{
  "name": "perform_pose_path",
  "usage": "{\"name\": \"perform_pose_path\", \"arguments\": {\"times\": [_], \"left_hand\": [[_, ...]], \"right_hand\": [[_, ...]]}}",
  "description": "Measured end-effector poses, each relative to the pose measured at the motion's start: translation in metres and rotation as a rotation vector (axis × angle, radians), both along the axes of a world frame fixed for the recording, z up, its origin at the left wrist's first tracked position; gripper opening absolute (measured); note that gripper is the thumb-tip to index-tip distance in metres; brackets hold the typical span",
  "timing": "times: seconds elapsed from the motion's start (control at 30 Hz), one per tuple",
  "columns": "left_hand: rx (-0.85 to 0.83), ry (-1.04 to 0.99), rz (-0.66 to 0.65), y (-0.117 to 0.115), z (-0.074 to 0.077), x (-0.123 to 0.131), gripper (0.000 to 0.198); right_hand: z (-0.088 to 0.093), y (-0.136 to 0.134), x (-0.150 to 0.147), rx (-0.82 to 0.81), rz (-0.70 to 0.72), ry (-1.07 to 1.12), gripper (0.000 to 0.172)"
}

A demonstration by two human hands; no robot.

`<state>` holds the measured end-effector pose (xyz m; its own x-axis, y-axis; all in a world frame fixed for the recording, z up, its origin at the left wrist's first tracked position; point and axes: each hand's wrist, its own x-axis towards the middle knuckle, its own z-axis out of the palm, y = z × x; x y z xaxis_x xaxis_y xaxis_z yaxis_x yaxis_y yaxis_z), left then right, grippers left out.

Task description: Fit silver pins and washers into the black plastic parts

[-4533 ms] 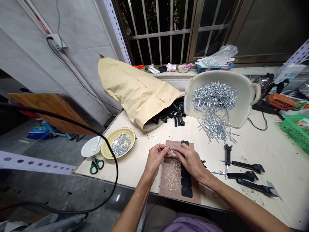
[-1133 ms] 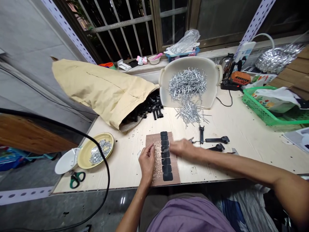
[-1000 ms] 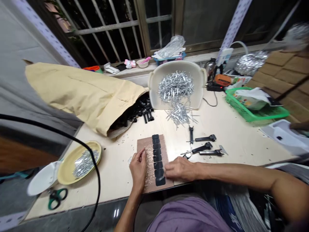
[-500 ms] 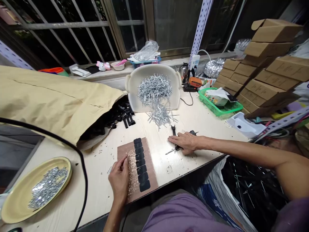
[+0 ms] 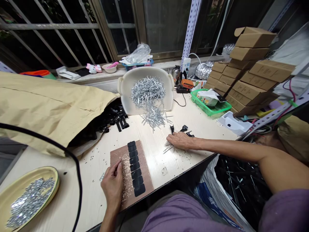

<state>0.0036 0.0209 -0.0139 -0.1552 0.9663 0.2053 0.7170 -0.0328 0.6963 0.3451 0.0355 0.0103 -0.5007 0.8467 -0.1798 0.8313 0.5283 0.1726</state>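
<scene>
My left hand [image 5: 112, 185] rests on the left edge of a brown board [image 5: 143, 161] that carries a row of black pads [image 5: 134, 168], its fingers curled together in a pinch at the board's speckled patch. My right hand [image 5: 180, 141] is stretched out to the right and lies closed over several black lever parts with metal pins [image 5: 185, 130] on the table. Behind them a cream plastic bin [image 5: 125, 88] spills a heap of silver pins [image 5: 149, 100] onto the pale wooden table [image 5: 154, 161].
A tan paper sack [image 5: 48, 103] with black parts [image 5: 113, 117] spilling out lies at the left. A yellow plate of small metal bits [image 5: 26, 199] sits front left, crossed by a black cable [image 5: 60, 148]. Green basket [image 5: 209, 103], cardboard boxes [image 5: 251, 67], a bag of finished parts [image 5: 238, 187] below the table's right edge.
My right hand left the board and reached right to the black lever parts, gathering them under its fingers. The view swung to the right. My left hand stayed on the board.
</scene>
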Motion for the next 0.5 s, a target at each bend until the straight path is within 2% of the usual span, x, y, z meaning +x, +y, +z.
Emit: {"name": "perform_pose_path", "arguments": {"times": [0.33,0.5], "left_hand": [[0.005,-0.007,-0.011,-0.001,0.003,0.001,0.042],[0.023,0.009,-0.014,0.000,0.002,-0.001,0.041]], "right_hand": [[0.007,-0.006,0.011,0.003,0.090,-0.045,0.014],[0.021,-0.006,0.016,0.021,0.007,-0.045,0.017]]}}
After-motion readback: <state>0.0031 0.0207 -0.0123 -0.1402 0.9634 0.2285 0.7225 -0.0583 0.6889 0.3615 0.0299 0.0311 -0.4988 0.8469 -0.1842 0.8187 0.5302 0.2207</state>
